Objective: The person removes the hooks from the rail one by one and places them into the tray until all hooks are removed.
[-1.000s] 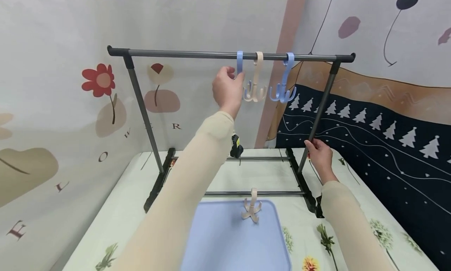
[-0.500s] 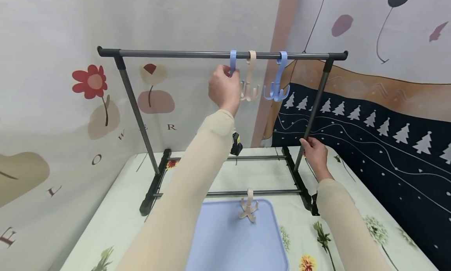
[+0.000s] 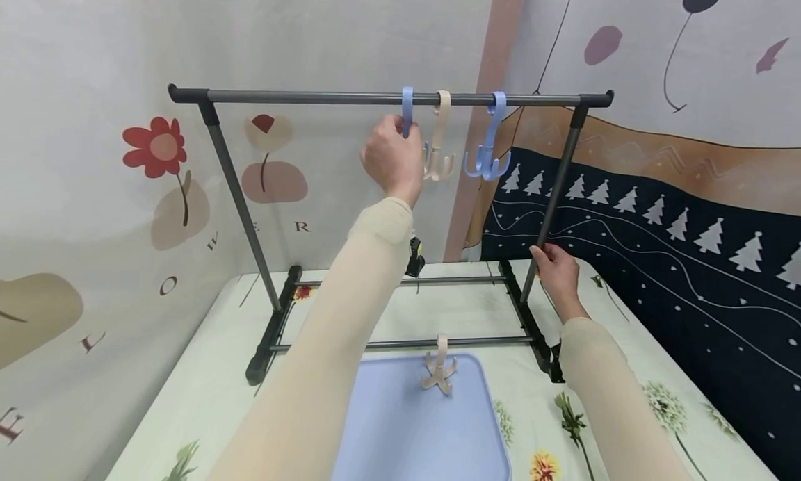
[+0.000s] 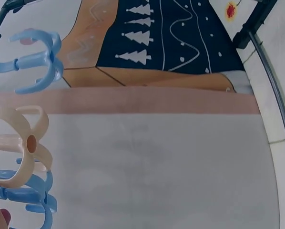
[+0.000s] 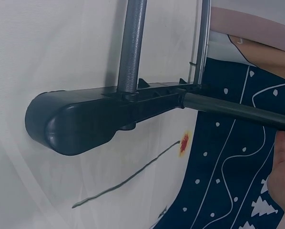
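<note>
In the head view, my left hand (image 3: 394, 160) pinches the shank of a blue four-prong hanging hook (image 3: 407, 106) looped over the rack's top bar (image 3: 300, 97). My hand hides that hook's prongs there, but the left wrist view shows some of the blue prongs (image 4: 43, 202). Beside it hang a beige hook (image 3: 442, 130) and, farther right, another blue hook (image 3: 495, 137). My right hand (image 3: 559, 276) holds the rack's right post (image 3: 553, 196) low down, thumb against it; the right wrist view catches part of those fingers (image 5: 279, 148) on the post.
A light blue tray (image 3: 432, 432) lies on the flowered cloth in front of the rack, a beige hook (image 3: 440, 373) at its far end. The rack's black feet (image 3: 275, 328) stand on the cloth. A small black object (image 3: 414, 258) shows beside the left sleeve.
The head view has shifted slightly, so the rack appears farther left. My left hand keeps its pinch on the blue hook, and my right hand stays on the post.
</note>
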A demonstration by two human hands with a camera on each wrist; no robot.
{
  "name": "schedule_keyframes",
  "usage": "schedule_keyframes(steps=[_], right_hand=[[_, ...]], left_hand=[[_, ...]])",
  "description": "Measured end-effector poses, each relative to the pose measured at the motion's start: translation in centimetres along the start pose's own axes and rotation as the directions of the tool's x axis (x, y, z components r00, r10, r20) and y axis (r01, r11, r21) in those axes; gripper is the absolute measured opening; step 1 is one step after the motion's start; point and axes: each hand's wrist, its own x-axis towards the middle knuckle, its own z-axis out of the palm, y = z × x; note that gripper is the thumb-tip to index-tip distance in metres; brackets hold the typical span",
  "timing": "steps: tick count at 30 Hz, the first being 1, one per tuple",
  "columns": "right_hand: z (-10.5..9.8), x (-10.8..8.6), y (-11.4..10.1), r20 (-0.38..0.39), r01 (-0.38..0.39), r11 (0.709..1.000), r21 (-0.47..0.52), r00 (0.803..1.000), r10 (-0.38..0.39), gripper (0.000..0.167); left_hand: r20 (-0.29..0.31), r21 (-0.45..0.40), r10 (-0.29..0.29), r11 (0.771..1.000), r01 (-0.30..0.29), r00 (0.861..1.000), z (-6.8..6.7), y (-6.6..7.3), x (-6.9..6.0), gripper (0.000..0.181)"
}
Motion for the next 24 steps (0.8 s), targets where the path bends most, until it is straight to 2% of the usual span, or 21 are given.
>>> schedule_keyframes(steps=[10, 17, 24], right_hand=[[0.1, -0.1, 0.0, 0.000, 0.006, 1.000, 0.006, 1.000, -0.006, 0.056], [0.0, 0.1, 0.2, 0.006, 0.004, 1.000, 0.003, 1.000, -0.004, 0.054], [0.1, 0.1, 0.3, 0.005, 0.012, 1.000, 0.010, 1.000, -0.012, 0.056]], left_hand=[[-0.037, 0.036, 0.008, 0.999, -0.006, 0.999, -1.2, 0.5, 1.1, 0.015], [0.006, -0.006, -0.033, 0.999, 0.033, 0.999, -1.0, -0.1, 0.6, 0.013], [-0.003, -0.031, -0.052, 0.998, 0.052, 0.999, -0.8, -0.9, 0.2, 0.016]])
